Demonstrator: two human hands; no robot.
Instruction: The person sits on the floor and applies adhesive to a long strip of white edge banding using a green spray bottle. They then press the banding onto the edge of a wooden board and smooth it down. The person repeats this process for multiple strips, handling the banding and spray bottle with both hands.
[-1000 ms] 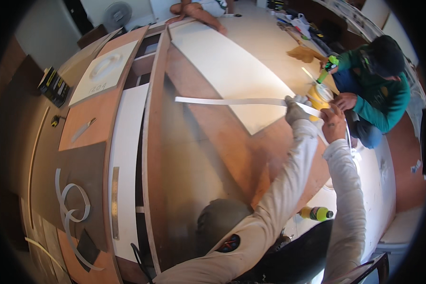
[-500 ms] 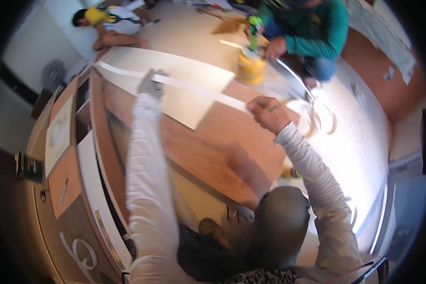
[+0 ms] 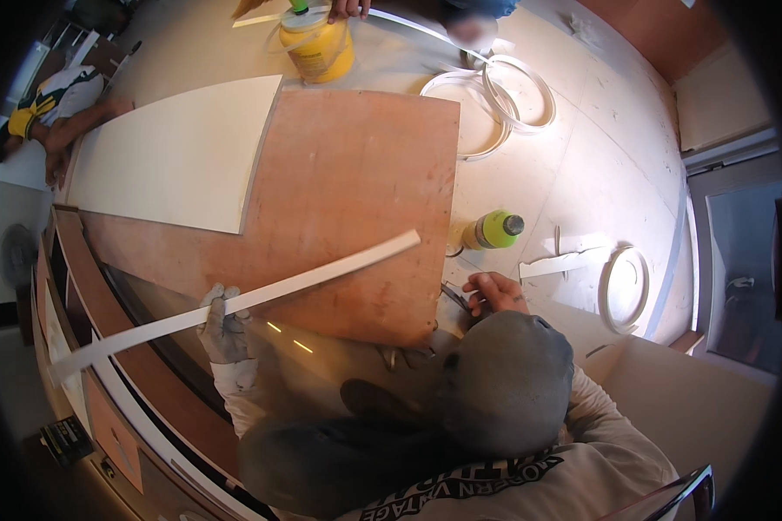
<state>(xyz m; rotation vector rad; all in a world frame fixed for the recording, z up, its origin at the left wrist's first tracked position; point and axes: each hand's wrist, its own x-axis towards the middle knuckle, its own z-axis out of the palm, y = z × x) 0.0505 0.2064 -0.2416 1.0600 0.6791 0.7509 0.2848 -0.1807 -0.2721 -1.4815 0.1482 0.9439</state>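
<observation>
A long white strip [image 3: 321, 276] hangs aslant in front of the worker, held near its middle by the gloved left hand [image 3: 224, 323], whose fingers are closed round it. Its long axis climbs from the lower left to the upper right: one end reaches over the wooden frame [image 3: 148, 347], the other over the brown board [image 3: 365, 156]. The bare right hand [image 3: 495, 293] is curled beside a dark tool [image 3: 454, 298]; I can't tell whether the fingers grip it. Rounded dark-grey cloth [image 3: 513, 378] blocks part of that forearm from me.

A cream panel [image 3: 174, 156] lies on the board, farther off. Past the board's right edge are a green-and-yellow bottle [image 3: 495, 231], a small coil [image 3: 626, 291] and larger pale coils [image 3: 517, 95]. At the far side, someone's hand [image 3: 350, 9] touches a yellow bucket [image 3: 321, 52]; another person [image 3: 56, 122] sits at left. Dark lettering crosses the worker's light shirt [image 3: 582, 482]; the black box [image 3: 65, 440] bears print too small to read.
</observation>
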